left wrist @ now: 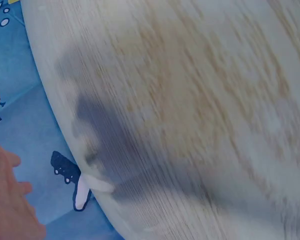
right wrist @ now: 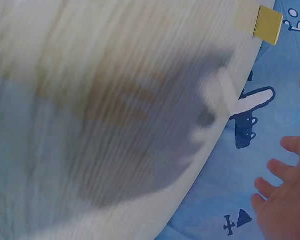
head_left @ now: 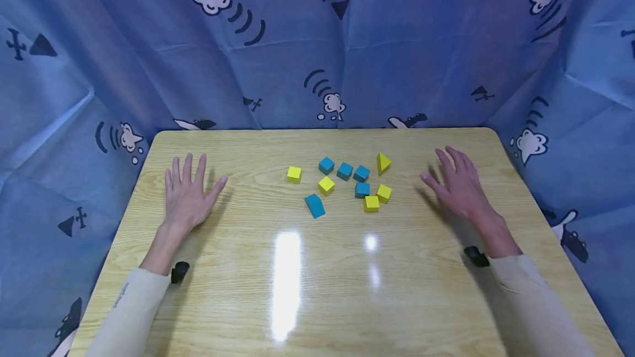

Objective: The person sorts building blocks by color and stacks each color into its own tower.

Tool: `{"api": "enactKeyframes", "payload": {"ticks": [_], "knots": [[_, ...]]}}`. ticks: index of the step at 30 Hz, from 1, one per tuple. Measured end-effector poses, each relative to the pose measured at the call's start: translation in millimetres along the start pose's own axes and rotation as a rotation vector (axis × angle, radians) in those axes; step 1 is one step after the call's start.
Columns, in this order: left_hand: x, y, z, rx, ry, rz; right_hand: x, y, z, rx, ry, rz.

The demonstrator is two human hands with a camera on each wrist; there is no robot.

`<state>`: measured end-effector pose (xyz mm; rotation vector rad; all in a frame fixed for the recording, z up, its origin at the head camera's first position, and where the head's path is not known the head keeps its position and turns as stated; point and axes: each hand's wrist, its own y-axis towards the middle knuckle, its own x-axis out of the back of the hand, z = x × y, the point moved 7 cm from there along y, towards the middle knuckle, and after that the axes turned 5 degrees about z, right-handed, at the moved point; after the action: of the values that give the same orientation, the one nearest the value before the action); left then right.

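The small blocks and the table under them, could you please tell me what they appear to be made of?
The blocks look like painted wood or foam: flat matte yellow and blue faces with crisp edges and no shine; which one is unclear. The table looks like glossy wood-grain laminate, with pale grain lines and bright lamp reflections.

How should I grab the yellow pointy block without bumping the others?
Probably with the right hand, coming from the right, where bare table lies between them. Pinch the yellow pointy block low across its flat sides, since its tip slopes; the blue cube sits close on its left.
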<state>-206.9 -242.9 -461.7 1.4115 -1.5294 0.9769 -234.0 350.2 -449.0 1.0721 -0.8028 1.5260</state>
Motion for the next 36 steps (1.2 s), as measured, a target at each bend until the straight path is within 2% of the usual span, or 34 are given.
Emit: {"api": "enactKeyframes", "payload": {"ticks": [5,13,29,36], "knots": [[3.8,0.2,-5.0,-0.016,-0.057,-0.061,2,4.2,12,-0.021,0.038,-0.068],[3.9,-1.6,-11.5,0.015,-0.157,-0.078,1,8.9,32,0.027,0.088,-0.143],[0.9,-7.8,-34.2,0.006,-0.315,-0.077,-14,14.7,66,0.136,0.182,-0.136],[-5.6,-11.4,-44.6,0.012,-0.393,-0.054,-23,18.2,85,0.181,0.203,-0.088]]}}
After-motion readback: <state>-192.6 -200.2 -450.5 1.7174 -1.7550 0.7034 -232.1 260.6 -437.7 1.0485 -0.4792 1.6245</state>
